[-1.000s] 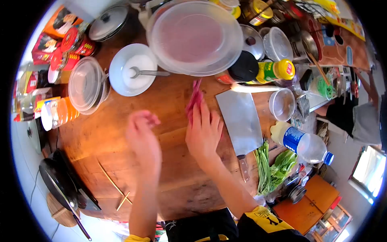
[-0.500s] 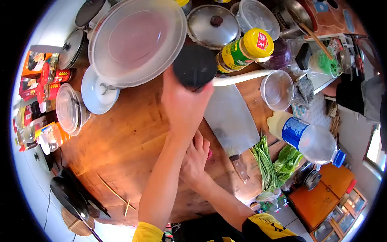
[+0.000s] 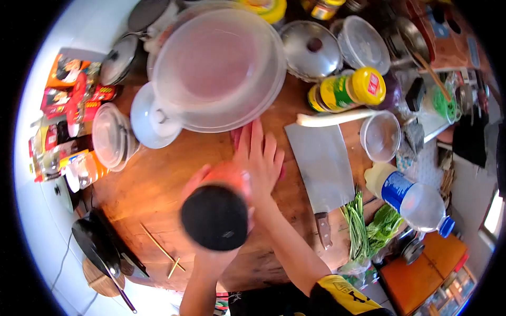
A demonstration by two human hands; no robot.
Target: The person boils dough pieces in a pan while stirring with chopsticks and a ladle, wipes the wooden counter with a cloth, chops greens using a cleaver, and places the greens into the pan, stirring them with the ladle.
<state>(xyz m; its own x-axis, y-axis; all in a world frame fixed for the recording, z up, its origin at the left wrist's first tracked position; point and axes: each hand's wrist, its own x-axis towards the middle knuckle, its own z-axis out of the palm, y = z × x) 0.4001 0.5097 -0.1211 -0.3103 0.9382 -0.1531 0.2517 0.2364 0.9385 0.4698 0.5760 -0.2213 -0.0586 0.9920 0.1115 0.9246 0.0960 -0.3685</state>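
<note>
My left hand [image 3: 195,179] is wrapped around a container with a round black top [image 3: 215,217] and what looks like a reddish-orange side, blurred by motion. The container hides most of the palm. Beside it, my right hand [image 3: 261,163] lies flat with fingers stretched on a dark pink cloth [image 3: 244,138], whose edges show around the fingers on the wooden table [image 3: 163,184]. Ahead of the fingertips is a large translucent lidded bowl [image 3: 221,68]. A cleaver [image 3: 322,168] lies right of my right hand, its brown handle towards me.
A white stalk [image 3: 327,119], a yellow-capped jar [image 3: 348,90], a clear plastic tub [image 3: 380,136], a bottle [image 3: 408,195] and greens [image 3: 358,226] lie to the right. At left are a pale bowl [image 3: 150,124], stacked tubs [image 3: 112,138], crossed chopsticks [image 3: 162,247] and a pan [image 3: 96,247].
My left hand has brought the container back towards me, from beside the large bowl. My right hand has slid forward with the cloth, its fingers now stretched out. The view has shifted.
</note>
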